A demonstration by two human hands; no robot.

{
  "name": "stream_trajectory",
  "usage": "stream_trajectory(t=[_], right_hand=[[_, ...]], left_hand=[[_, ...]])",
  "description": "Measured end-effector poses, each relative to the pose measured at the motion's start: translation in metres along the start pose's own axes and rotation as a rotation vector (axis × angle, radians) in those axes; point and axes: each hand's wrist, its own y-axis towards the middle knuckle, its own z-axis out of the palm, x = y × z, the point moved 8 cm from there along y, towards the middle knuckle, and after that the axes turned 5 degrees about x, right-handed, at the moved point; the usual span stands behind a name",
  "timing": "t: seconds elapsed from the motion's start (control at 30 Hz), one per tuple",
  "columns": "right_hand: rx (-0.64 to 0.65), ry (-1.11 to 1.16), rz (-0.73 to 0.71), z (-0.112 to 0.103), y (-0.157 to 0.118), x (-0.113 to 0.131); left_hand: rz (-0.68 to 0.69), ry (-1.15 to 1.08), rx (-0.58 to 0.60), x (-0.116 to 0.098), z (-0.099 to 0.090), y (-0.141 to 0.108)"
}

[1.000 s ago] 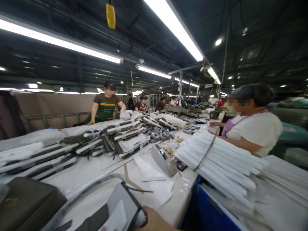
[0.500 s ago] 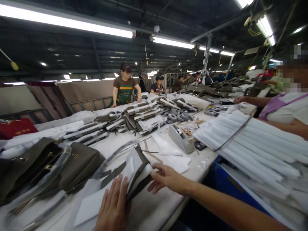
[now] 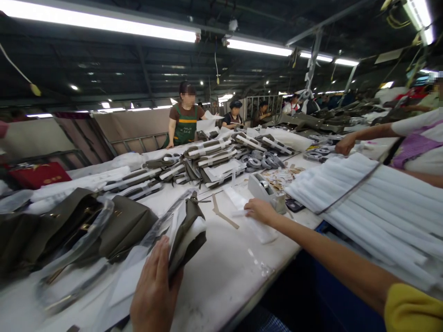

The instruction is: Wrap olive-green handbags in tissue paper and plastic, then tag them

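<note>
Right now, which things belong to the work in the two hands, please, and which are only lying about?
In hand:
- olive bag, held by the left hand
- white sheet, at the right hand

Seemingly lying about:
- red item
- brown strips
- tied white rolls

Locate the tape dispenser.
Head view, right of centre: the tape dispenser stands on the table just beyond the right hand, left of the strapped white bundle.

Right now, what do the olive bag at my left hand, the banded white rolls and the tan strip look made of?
Olive bag: leather or imitation, low sheen; smooth, folding panels.
White rolls: probably foam, matte; soft, rounded edges.
Tan strip: likely card, matte; flat, no shine, though leather offcut is possible.
</note>
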Motion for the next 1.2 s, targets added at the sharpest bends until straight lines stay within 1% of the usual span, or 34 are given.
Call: stream_trajectory(t=[0.1, 0.17, 0.23, 0.27, 0.33, 0.43, 0.5, 0.57, 0.63, 0.73, 0.8, 0.87, 0.93, 0.97, 1.1, 1.13, 1.17, 1.2], right_hand=[[-0.054, 0.031, 0.02, -0.009, 0.028, 0.007], [-0.073, 0.083, -0.004, -0.014, 0.048, 0.013], [-0.079, 0.122, -0.053, -0.016, 0.059, 0.016], [-0.075, 0.128, -0.08, -0.015, 0.06, 0.016], [-0.043, 0.115, -0.128, -0.008, 0.052, 0.013], [0.02, 0.082, -0.162, 0.011, 0.03, 0.003], [0.027, 0.074, -0.161, 0.021, 0.019, -0.003], [0.008, 0.085, -0.155, 0.024, 0.015, -0.006], [-0.024, 0.109, -0.141, 0.02, 0.016, -0.006], [-0.085, 0.16, -0.101, 0.005, 0.016, -0.002], [-0.111, 0.2, -0.078, -0.006, 0.009, 0.007], [-0.106, 0.239, -0.073, -0.015, -0.007, 0.022], [-0.033, 0.306, -0.091, -0.018, -0.028, 0.043], [0.038, 0.367, -0.102, -0.015, -0.041, 0.054], [0.436, 0.645, -0.162, 0.009, -0.09, 0.1], [0.484, 0.662, -0.185, 0.015, -0.098, 0.107], [0.484, 0.65, -0.206, 0.02, -0.104, 0.11], [0.443, 0.612, -0.219, 0.025, -0.106, 0.111]], left_hand=[[-0.005, 0.011, -0.002, -0.003, 0.001, 0.001], [-0.013, 0.02, 0.007, -0.004, 0.002, 0.002], [-0.015, 0.028, 0.021, -0.005, 0.003, 0.002], [-0.015, 0.03, 0.024, -0.005, 0.002, 0.003], [-0.014, 0.028, 0.019, -0.005, 0.001, 0.002], [-0.024, 0.017, 0.018, -0.004, 0.001, 0.001], [-0.012, 0.011, 0.023, -0.005, 0.002, 0.001], [0.004, 0.011, 0.023, -0.006, 0.003, 0.001], [0.015, 0.015, 0.025, -0.006, 0.004, 0.001], [0.005, 0.017, 0.018, -0.005, 0.003, 0.002], [-0.004, 0.011, 0.01, -0.004, 0.002, 0.002], [-0.01, 0.004, 0.01, -0.003, 0.002, 0.002], [-0.022, 0.0, 0.015, -0.002, 0.001, 0.001], [-0.03, 0.0, 0.017, -0.002, 0.001, 0.001], [-0.043, -0.012, 0.026, -0.004, -0.001, 0.002], [-0.047, -0.018, 0.031, -0.004, -0.001, 0.002], [-0.051, -0.022, 0.036, -0.005, -0.001, 0.002], [-0.057, -0.023, 0.04, -0.005, -0.002, 0.003]])
